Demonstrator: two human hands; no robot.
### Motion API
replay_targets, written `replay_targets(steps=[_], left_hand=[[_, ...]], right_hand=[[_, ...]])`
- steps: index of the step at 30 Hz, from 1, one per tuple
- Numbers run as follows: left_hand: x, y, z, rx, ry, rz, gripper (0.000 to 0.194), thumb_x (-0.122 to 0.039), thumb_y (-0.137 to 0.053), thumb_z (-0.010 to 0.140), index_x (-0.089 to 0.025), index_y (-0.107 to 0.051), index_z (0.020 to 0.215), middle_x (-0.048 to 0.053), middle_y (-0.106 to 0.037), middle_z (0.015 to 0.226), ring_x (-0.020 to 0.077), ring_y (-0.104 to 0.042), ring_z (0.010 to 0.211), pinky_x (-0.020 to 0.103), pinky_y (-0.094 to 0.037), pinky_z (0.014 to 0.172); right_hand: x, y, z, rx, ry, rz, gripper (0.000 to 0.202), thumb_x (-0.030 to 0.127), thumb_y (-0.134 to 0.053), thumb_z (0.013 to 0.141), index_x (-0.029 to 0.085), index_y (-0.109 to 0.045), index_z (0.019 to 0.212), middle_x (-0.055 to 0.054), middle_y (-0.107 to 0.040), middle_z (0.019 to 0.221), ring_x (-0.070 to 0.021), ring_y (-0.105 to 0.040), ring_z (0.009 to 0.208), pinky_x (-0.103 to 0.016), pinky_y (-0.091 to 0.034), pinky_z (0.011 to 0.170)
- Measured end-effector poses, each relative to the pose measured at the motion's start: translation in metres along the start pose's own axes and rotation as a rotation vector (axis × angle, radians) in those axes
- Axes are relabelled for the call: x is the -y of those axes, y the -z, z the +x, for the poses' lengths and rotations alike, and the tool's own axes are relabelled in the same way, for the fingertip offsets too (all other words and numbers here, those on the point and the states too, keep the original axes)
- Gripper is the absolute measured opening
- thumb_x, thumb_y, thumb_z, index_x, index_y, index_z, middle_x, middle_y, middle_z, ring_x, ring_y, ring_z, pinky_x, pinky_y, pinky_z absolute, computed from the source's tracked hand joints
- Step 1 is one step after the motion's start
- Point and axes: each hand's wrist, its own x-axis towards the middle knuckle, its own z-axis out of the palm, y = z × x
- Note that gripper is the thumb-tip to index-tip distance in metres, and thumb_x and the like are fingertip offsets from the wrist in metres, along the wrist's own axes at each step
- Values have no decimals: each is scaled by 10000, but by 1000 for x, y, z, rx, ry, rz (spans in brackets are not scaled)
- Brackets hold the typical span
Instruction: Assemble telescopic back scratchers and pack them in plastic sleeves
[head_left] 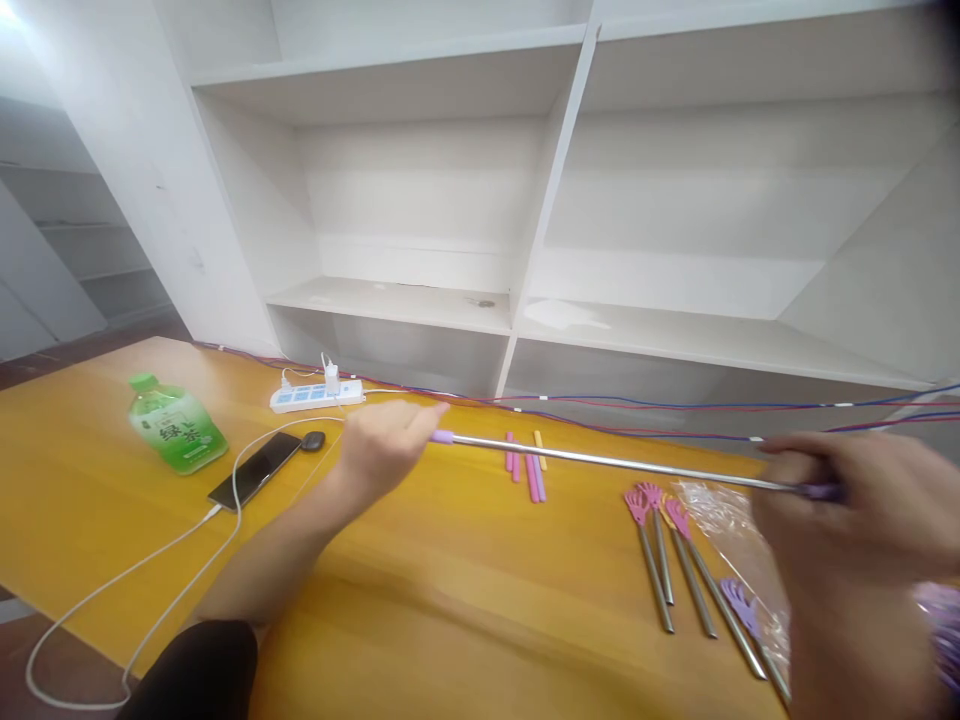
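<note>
Left hand [386, 450] and right hand [862, 500], both curled closed, are gripping a metal rod [600, 458] by opposite ends above the worktop [450, 630].

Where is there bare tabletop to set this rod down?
Mainly the tabletop between the left forearm and the claw-headed sticks, in front of the colored tubes; another patch lies left of the bottle. It's crowded at right with sticks and plastic wrapping, and around the phone and power strip.
</note>
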Motion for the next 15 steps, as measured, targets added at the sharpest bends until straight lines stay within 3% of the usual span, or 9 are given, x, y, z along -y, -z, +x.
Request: replay_targets(steps=[2,4,7,11,13,15], left_hand=[[-30,-8,-8,165,7,-102,313,-376,-482,1096,-247,-749,997,34,-666,636,169,-594,596,321,-255,540],[-54,-18,-16,322,-19,-220,370,-335,-416,1114,-233,-738,960,60,-705,697,177,-633,638,320,-285,545],[-70,-28,-20,457,0,-282,431,-323,-379,1118,-212,-704,858,70,-677,639,180,-637,604,322,-290,536],[-65,-30,-12,580,39,-255,393,-329,-407,1100,-208,-680,845,79,-693,668,199,-658,609,316,-293,527],[-60,-29,-6,682,81,-230,355,-306,-426,1083,-202,-675,851,85,-711,703,216,-676,630,309,-315,534],[-58,-28,-2,763,146,-207,329,-301,-430,1072,-199,-676,878,94,-735,759,230,-701,672,303,-357,559]], right_hand=[[47,-2,-9,-52,170,94,231,33,-574,748,229,-694,722,-20,-570,605,-151,-522,610,-302,-366,584],[90,-2,-20,-21,296,199,237,-6,-605,785,220,-675,784,8,-606,652,-115,-473,592,-279,-366,592],[124,-3,-31,34,332,252,200,1,-649,852,201,-644,863,10,-652,726,-109,-441,610,-283,-360,607],[119,-7,-26,165,362,319,194,11,-583,928,199,-616,893,6,-658,769,-126,-487,664,-291,-357,621],[102,-12,-20,387,408,415,198,62,-504,978,209,-634,956,-17,-681,882,-136,-574,757,-281,-389,637],[75,-22,-18,659,378,536,225,174,-472,1014,230,-654,1135,-51,-692,1100,-156,-654,910,-268,-472,700]])
